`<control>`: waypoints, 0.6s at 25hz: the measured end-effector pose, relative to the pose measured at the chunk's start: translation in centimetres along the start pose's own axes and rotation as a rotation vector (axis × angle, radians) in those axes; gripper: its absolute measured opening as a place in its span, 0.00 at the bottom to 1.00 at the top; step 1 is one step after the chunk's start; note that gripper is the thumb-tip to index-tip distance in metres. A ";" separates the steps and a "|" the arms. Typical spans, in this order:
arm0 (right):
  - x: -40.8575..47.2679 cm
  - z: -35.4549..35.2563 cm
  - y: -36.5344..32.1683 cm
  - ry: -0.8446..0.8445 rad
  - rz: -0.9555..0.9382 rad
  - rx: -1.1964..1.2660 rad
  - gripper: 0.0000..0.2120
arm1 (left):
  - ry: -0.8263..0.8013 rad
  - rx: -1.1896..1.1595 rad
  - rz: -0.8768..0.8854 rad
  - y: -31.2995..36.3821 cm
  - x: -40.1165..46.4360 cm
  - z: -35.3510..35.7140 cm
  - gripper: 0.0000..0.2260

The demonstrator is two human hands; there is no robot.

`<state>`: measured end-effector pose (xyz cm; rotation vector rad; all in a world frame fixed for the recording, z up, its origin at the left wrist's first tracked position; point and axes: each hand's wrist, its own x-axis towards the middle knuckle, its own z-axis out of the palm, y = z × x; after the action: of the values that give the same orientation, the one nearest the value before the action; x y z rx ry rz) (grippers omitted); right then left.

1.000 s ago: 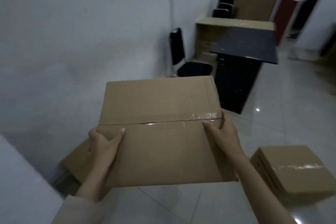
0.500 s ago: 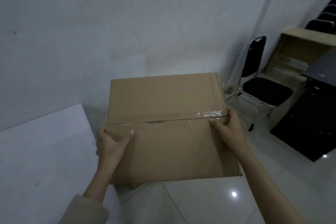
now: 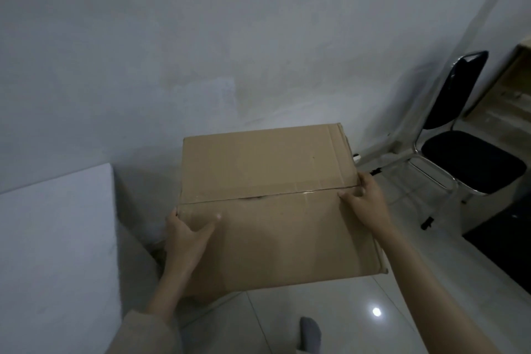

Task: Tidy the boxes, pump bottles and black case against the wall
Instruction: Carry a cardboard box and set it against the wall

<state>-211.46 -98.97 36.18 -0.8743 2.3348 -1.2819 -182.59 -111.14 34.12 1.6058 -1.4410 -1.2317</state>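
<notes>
A large brown cardboard box (image 3: 267, 198) with a taped centre seam fills the middle of the head view, held close to the grey wall (image 3: 230, 52). My left hand (image 3: 186, 236) grips its left side, thumb lying on the top flap. My right hand (image 3: 365, 198) grips the right side at the seam, thumb on top. The box's underside and whatever lies beneath it are hidden. No pump bottles or black case are in view.
A white block or tabletop (image 3: 57, 253) stands at the left beside the wall. A black chair with chrome legs (image 3: 459, 149) is at the right, with dark furniture (image 3: 500, 241) in front of it. Glossy tiled floor (image 3: 359, 319) and my grey sock (image 3: 310, 333) lie below.
The view has swung left towards the wall and tilted down. The box has moved lower and nearer the wall, both hands keeping the same hold; the second box on the floor has left view.
</notes>
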 end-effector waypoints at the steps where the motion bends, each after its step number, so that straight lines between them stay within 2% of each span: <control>1: 2.2 -0.3 0.7 -0.025 0.012 -0.005 0.25 | 0.003 0.016 -0.034 0.5 0.5 1.8 0.49; 4: 9.0 -1.6 3.3 -0.082 0.083 -0.003 0.23 | 0.011 0.035 -0.090 2.1 2.5 7.8 0.50; 7: 15.5 -2.6 6.1 -0.101 0.153 -0.005 0.24 | -0.036 0.010 -0.111 3.4 4.5 13.5 0.36; 15: 29.8 -0.8 14.4 -0.038 0.255 -0.068 0.26 | -0.344 -0.010 -0.218 0.0 14.8 26.0 0.23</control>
<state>-239.50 -112.16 24.47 -0.5912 2.3799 -1.0786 -207.36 -122.43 21.75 1.6355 -1.4858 -1.7053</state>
